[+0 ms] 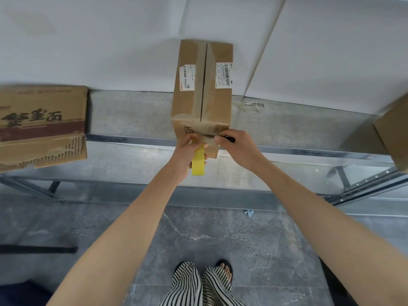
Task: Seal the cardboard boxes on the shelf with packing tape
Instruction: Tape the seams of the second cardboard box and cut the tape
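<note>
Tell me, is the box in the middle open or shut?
Shut. The middle box has two top flaps lying flat, meeting along a center seam, with a strip of tape along it.

You could read "J4-J10", printed twice, on the white barcode label of the middle box; the left box bore large Chinese characters.

Tape roll, black tool at box

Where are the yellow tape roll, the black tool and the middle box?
yellow tape roll [198, 162], head view, outer yellow band
black tool [229, 139], head view, exposed handle end
middle box [187, 102], head view, left top flap
</note>
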Demonstrator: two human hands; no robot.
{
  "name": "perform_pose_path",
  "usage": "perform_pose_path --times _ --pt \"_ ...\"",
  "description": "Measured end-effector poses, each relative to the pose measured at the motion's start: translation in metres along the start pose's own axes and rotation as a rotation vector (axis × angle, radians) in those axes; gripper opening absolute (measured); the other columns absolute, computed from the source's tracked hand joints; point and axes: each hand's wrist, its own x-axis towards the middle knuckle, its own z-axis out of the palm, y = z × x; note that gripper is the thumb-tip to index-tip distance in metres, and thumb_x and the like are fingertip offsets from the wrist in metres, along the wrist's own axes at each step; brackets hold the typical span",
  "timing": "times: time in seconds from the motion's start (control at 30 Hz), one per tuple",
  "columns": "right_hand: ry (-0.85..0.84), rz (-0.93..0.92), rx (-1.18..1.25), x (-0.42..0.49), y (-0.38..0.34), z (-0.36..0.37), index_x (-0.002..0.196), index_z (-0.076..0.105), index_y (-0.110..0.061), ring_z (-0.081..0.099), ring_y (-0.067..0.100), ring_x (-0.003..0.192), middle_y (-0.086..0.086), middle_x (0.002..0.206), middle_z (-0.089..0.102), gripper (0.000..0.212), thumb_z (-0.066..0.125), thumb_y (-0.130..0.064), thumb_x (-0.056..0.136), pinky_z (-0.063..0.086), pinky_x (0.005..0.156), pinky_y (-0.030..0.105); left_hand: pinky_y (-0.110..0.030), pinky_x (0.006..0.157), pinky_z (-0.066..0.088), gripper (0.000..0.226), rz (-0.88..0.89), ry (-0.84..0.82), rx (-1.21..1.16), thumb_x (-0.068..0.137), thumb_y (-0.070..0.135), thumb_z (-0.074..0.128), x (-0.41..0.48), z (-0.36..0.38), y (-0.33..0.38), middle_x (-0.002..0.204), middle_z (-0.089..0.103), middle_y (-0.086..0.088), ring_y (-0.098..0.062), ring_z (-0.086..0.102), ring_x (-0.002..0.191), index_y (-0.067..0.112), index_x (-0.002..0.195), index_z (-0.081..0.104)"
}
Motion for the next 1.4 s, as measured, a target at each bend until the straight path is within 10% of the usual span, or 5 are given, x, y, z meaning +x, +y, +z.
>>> perform_pose_path --times 0.6,1.13,1.4 --pt "0.113 0.094 -0.246 0.020 0.064 -0.056 0.099 0.068 -0.015 0.055 0.013 0.075 -0.003 0.085 0.064 0.019 0.059 -0.030 0.091 0.041 0.060 0.026 -0.032 0.064 0.048 0.015 0.011 0.022 -0.037 0.096 0.012 0.051 0.009 0.003 0.000 0.113 0.063 -0.016 -0.024 0.058 0.063 0.019 0.082 0.051" --pt "0.131 0.195 -0.574 0.076 0.094 -0.042 0.141 0.043 -0.022 0.031 0.030 0.129 0.007 0.141 0.041 0.051 0.052 -0.040 0.094 0.028 0.102 0.044 -0.035 0.066 0.047 0.018 0.022 0.063 -0.059 0.096 0.011 0.051 0.016 0.009 -0.005 0.114 0.065 -0.018 -0.023 0.057 0.058 0.018 0.080 0.051" --pt "0.508 -0.561 -0.220 0.051 -0.028 -0.017 0.127 0.056 -0.002 0.049 0.029 0.123 0.015 0.129 0.058 0.045 0.039 -0.032 0.098 0.031 0.106 0.036 -0.033 0.064 0.047 0.014 0.003 0.092 -0.065 0.095 0.014 0.054 0.016 0.012 -0.003 0.103 0.069 -0.012 -0.023 0.056 0.056 0.018 0.082 0.052"
